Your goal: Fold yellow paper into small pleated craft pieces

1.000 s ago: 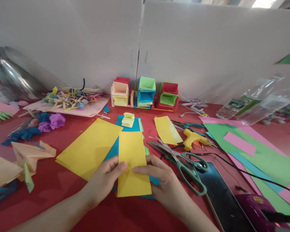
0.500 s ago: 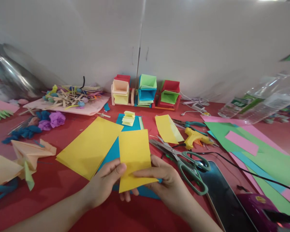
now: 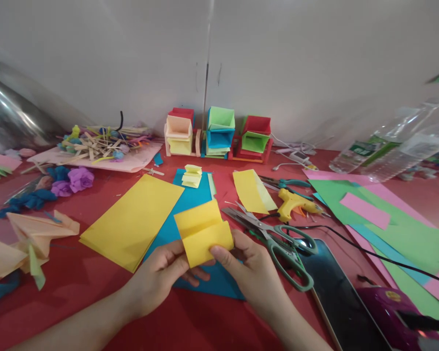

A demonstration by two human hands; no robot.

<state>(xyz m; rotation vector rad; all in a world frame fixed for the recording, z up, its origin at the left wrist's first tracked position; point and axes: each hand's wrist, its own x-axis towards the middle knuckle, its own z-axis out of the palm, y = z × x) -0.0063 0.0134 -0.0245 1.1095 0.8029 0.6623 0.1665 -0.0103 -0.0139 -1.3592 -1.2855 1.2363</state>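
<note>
Both my hands hold a yellow paper strip just above the red table. Its near end is folded up over the rest. My left hand pinches the strip's lower left corner with the thumb on top. My right hand pinches the lower right edge the same way. Under the strip lies a blue sheet, and a larger yellow sheet lies to the left of it. A small pleated pale-yellow piece rests at the blue sheet's far end.
Green-handled scissors, a yellow glue gun and a dark phone lie to the right. Green and pink sheets and plastic bottles sit far right. Folded paper boxes stand by the white wall; sticks and paper flowers lie left.
The flat yellow strip has been folded: its near end was lifted and turned up over the far part. Both hands stayed at its lower edge.
</note>
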